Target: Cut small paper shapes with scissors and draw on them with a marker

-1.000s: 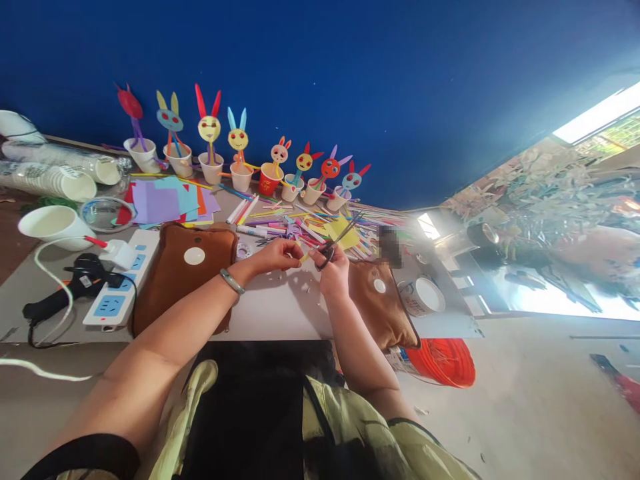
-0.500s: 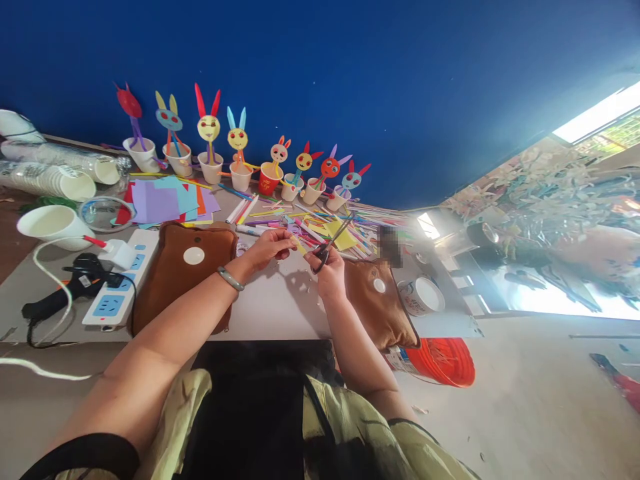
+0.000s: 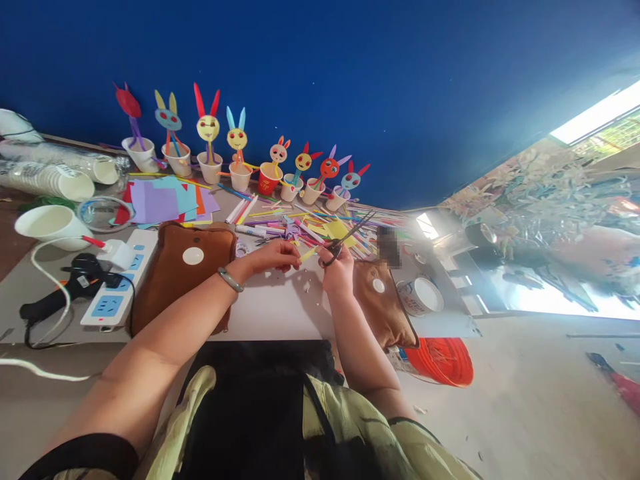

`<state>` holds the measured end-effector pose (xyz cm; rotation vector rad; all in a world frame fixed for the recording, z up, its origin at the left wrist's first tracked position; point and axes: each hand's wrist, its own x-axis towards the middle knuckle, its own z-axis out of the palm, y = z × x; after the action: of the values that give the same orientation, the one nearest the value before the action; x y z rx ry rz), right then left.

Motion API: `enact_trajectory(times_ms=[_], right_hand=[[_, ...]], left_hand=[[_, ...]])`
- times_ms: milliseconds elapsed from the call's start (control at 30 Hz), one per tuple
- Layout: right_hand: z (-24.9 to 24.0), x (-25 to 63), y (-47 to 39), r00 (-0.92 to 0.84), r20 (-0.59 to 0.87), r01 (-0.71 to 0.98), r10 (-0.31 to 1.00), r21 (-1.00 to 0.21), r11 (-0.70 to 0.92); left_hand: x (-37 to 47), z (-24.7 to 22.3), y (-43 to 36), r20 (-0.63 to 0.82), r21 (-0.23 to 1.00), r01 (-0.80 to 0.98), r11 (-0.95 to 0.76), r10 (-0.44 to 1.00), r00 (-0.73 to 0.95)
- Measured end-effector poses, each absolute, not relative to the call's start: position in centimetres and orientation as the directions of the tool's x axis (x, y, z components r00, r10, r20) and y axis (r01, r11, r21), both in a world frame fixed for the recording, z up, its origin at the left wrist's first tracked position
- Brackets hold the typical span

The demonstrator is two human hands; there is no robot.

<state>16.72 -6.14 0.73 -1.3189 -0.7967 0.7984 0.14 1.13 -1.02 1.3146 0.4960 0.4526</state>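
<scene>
The worktop [image 3: 270, 313] carries two brown pouches, one [image 3: 175, 277] by the left forearm, one [image 3: 383, 310] beside the right. The left hand [image 3: 276, 257] pinches a yellow paper strip; the right hand [image 3: 339, 270] is closed around scissors [image 3: 357, 229], blades pointing away. The slim strip [image 3: 308, 254] spans the gap between both hands' fingertips, above tiny scraps [image 3: 307, 288].

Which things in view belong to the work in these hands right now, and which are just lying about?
In use, judging by the hands:
scissors, held in the right hand
yellow strip, at the fingertips of the left hand

Apparently just lying about at this moment:
black glue gun
power strip
brown pouch under the left arm
orange-red bucket
</scene>
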Motion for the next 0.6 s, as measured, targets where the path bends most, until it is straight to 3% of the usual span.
enact_trajectory(times_ms=[133, 300, 600], right_hand=[[0.84, 16.96, -6.24, 0.426, 0.048, -0.006, 0.904, -0.998, 0.056], [0.97, 16.81, -6.29, 0.346, 0.028, 0.018, 0.938, -1.0, 0.023], [0.28, 16.53, -6.1, 0.366, 0.053, 0.023, 0.929, -0.999, 0.048]], left_hand=[[0.12, -0.95, 1.05, -0.128, 0.988, 0.067, 0.139, 0.495, 0.859], [0.32, -1.23, 1.17, -0.068, 0.981, -0.053, 0.186, 0.588, 0.806], [0.45, -1.77, 1.26, -0.051, 0.972, -0.1, 0.215, 0.602, 0.797]])
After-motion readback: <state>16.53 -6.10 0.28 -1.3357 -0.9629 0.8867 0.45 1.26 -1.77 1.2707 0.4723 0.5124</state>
